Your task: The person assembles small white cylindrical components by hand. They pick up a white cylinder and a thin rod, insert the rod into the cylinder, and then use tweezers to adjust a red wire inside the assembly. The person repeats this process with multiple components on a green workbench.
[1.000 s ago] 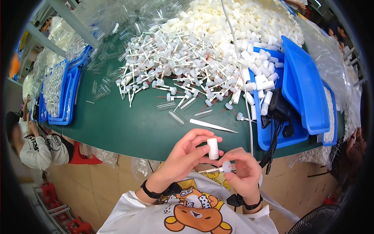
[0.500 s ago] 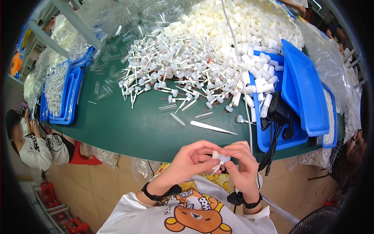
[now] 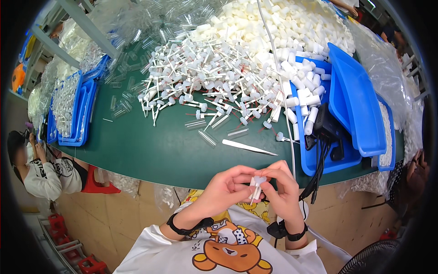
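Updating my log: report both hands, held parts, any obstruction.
Left hand holding white cylinder, partly hidden. Right hand pinching grey-capped stem at cylinder; contact unclear. No obstruction seen; white tweezers on green table beyond hands.

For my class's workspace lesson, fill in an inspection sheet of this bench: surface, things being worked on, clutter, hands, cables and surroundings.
Surface: smooth dark-green tabletop, heaped toward its far side.
Job's things: white stemmed piece with pale grey disc, against a mostly hidden white cylinder; beyond, heaps of similar stemmed pieces and cream-white cylinders.
Clutter: loose clear tubes; white, pointed, tweezer-like tool; blue plastic trays at right.
Grip: left hand on the cylinder, right hand pinching the stemmed piece; exact contact partly hidden.
Cables: long pale cable crosses the tabletop; black cables hang over the near edge.
Surroundings: seated person in white top at left; red plastic stools; black fan at lower right.
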A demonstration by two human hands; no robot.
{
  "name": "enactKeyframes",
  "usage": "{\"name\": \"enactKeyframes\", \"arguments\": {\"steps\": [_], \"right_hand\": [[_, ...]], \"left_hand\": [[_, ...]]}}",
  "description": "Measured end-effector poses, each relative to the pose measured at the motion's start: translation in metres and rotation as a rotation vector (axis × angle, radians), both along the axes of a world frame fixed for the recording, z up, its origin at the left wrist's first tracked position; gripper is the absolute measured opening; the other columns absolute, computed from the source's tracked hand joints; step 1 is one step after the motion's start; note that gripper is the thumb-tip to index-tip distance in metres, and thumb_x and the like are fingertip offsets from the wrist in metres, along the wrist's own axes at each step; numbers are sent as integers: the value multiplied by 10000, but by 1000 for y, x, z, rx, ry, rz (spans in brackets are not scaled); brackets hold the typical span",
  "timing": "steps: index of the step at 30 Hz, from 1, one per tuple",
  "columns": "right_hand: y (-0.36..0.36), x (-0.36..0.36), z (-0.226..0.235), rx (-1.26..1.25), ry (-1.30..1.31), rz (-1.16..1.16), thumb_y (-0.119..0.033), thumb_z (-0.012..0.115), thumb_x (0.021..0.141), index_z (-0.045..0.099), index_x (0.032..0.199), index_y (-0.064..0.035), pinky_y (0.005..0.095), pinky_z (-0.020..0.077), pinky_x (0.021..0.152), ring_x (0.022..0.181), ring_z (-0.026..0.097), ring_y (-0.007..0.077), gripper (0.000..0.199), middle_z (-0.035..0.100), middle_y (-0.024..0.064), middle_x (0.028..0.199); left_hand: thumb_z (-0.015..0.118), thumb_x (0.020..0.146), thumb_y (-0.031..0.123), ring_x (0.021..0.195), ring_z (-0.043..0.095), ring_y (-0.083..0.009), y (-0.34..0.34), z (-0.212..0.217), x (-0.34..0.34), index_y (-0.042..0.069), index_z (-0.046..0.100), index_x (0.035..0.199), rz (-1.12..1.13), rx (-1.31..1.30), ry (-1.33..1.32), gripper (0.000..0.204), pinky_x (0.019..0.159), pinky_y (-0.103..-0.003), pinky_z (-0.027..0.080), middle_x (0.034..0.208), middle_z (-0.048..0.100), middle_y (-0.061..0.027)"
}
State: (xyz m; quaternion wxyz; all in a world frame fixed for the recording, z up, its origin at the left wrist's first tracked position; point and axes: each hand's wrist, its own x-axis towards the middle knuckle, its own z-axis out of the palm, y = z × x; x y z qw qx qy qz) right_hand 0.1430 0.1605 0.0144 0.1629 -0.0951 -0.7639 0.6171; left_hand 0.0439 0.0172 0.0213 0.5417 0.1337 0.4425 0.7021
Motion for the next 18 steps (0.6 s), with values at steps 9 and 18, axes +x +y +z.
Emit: {"name": "enactKeyframes", "arguments": {"steps": [9, 18], "right_hand": [[3, -1, -2, -251, -36, 48, 37, 551, 792, 578, 1002, 7, 265, 402, 756, 833, 473, 142, 214, 509, 77, 951], [10, 1, 3, -528, -87, 160, 25, 513, 832, 522, 1006, 33, 246, 518, 691, 929, 504, 151, 175, 478, 93, 1042]], "left_hand": [[480, 853, -69, 925, 600, -185, 1, 3, 6, 39, 254, 1215, 10, -14, 71, 441, 803, -296, 511, 1084, 554, -199], [488, 861, -34, 914, 597, -156, 4, 7, 7, 17, 284, 1156, -42, -57, 192, 362, 777, -269, 519, 1066, 568, -174]]}}
